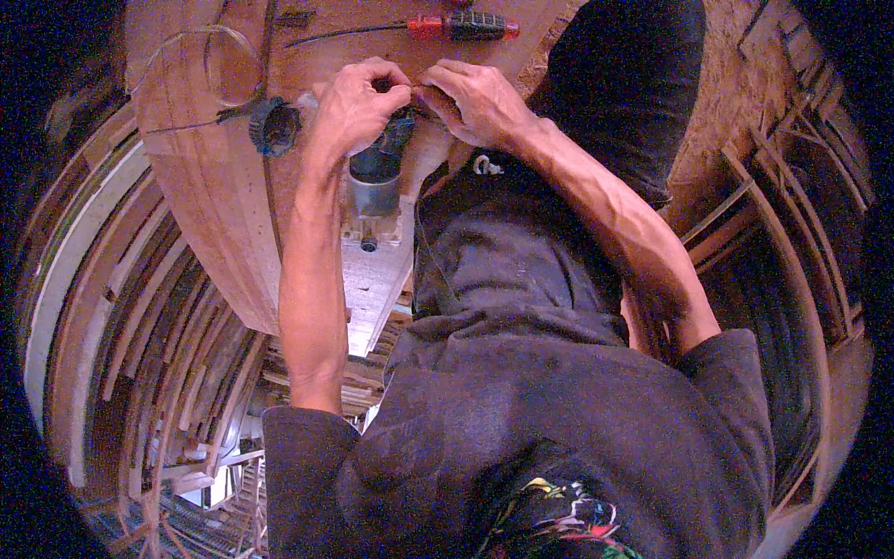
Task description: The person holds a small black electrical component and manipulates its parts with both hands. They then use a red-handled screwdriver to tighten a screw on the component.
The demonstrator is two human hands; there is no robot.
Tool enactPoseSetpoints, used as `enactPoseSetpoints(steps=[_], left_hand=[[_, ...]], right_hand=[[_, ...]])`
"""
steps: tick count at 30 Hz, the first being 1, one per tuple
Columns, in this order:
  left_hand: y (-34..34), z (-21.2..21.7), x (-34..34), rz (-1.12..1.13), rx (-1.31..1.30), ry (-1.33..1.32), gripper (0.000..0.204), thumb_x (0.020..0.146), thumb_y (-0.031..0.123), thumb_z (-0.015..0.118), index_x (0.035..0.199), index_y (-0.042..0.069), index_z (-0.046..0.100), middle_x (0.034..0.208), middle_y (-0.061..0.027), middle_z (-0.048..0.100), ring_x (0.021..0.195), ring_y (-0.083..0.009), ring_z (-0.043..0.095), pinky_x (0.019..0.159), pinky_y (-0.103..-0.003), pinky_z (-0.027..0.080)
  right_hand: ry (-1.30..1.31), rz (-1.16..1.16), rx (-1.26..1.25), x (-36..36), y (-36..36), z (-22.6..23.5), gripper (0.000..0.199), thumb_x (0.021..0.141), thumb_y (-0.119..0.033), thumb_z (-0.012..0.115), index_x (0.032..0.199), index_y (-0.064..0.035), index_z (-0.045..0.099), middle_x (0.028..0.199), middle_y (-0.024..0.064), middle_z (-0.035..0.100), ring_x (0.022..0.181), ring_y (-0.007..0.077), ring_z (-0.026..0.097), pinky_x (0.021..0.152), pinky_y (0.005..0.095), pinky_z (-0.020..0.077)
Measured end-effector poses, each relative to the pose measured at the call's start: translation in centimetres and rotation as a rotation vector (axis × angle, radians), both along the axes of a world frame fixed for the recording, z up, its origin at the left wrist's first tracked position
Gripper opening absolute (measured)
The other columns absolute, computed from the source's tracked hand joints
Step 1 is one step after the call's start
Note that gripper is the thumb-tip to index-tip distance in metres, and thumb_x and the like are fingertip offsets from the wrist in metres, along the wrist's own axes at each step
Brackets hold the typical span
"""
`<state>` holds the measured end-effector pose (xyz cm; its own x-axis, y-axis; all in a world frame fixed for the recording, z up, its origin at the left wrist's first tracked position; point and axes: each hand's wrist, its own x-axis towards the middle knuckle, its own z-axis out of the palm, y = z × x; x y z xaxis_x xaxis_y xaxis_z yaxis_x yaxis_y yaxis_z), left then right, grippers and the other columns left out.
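Worktop (pixel 200 186) of bare wood filled the upper left of the head view, its curved edge dropping away to stacked timber strips below. You stood close against it, dark sleeves pushed up, both forearms reaching forward.

Trim router (pixel 375 182), a compact grey and dark power tool, lay on a pale board (pixel 372 279) at the worktop's edge, just under your hands. A black ribbed knob (pixel 274 127) sat just left of it, with a thin clear cable loop (pixel 209 65) curling away on the wood. A red-and-black screwdriver (pixel 463 26) lay farther off, apart from both hands.

Left hand (pixel 357 104): fingers curled and pressed together over the router's upper end, thumb meeting forefinger as if pinching something small. Right hand (pixel 475 98): fingers likewise bunched, tips touching the left hand's at the same spot. What was pinched between them was too small and too hidden to identify.

Judgement: you were at a fine-adjustment or fitting step on the router's top end, both hands working one small part. The next move likely called for a steady body, so one hand should brace the housing while the other turned or seated the part, kept square to it. The screwdriver was within reach if needed.
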<state>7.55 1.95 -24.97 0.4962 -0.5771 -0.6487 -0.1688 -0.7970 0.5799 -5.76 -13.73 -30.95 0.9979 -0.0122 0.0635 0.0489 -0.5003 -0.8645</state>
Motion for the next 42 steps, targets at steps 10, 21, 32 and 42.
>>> enactPoseSetpoints(steps=[10, 21, 32, 42], left_hand=[[0.7, -0.6, 0.1, -0.017, 0.031, 0.002, 0.024, 0.083, 0.031, 0.07, 0.093, 0.011, 0.077, 0.101, -0.0062, 0.074, 0.094, -0.0265, 0.069, 0.095, -0.047, 0.046], [0.4, -0.3, 0.1, -0.08, 0.054, -0.05, 0.026, 0.087, 0.03, 0.069, 0.099, 0.008, 0.076, 0.101, -0.0086, 0.075, 0.095, -0.0249, 0.071, 0.089, -0.039, 0.051], [0.6, 0.1, 0.3, 0.015, 0.077, 0.026, 0.037, 0.09, 0.04, 0.066, 0.106, 0.008, 0.076, 0.103, -0.0139, 0.075, 0.098, -0.0293, 0.071, 0.092, -0.042, 0.051], [2.4, 4.6, 0.6, -0.188, -0.064, -0.369, 0.043, 0.083, 0.041, 0.076, 0.109, 0.006, 0.074, 0.109, -0.0129, 0.072, 0.105, -0.032, 0.066, 0.093, -0.044, 0.047]], right_hand=[[0.541, -0.09, 0.341, 0.4, -1.5, 2.8, 0.031, 0.096, -0.031, 0.067, 0.097, -0.0001, 0.07, 0.08, 0.0089, 0.069, 0.073, 0.0223, 0.067, 0.064, 0.034, 0.0522], [0.121, -0.013, -0.028, 0.1, -0.1, 0.9, 0.022, 0.094, -0.022, 0.068, 0.104, -0.003, 0.069, 0.092, 0.0172, 0.071, 0.086, 0.0382, 0.068, 0.074, 0.0446, 0.056], [0.68, -0.414, 0.868, -2.1, 2.7, 1.4, 0.034, 0.1, -0.025, 0.064, 0.118, 0.0046, 0.067, 0.097, 0.0097, 0.075, 0.066, 0.011, 0.065, 0.064, 0.028, 0.0533], [0.834, -0.549, 0.885, -1.5, 3.9, 3.3, 0.034, 0.096, -0.022, 0.071, 0.118, 0.0037, 0.068, 0.096, 0.0081, 0.074, 0.063, 0.0087, 0.063, 0.054, 0.0246, 0.0459]])
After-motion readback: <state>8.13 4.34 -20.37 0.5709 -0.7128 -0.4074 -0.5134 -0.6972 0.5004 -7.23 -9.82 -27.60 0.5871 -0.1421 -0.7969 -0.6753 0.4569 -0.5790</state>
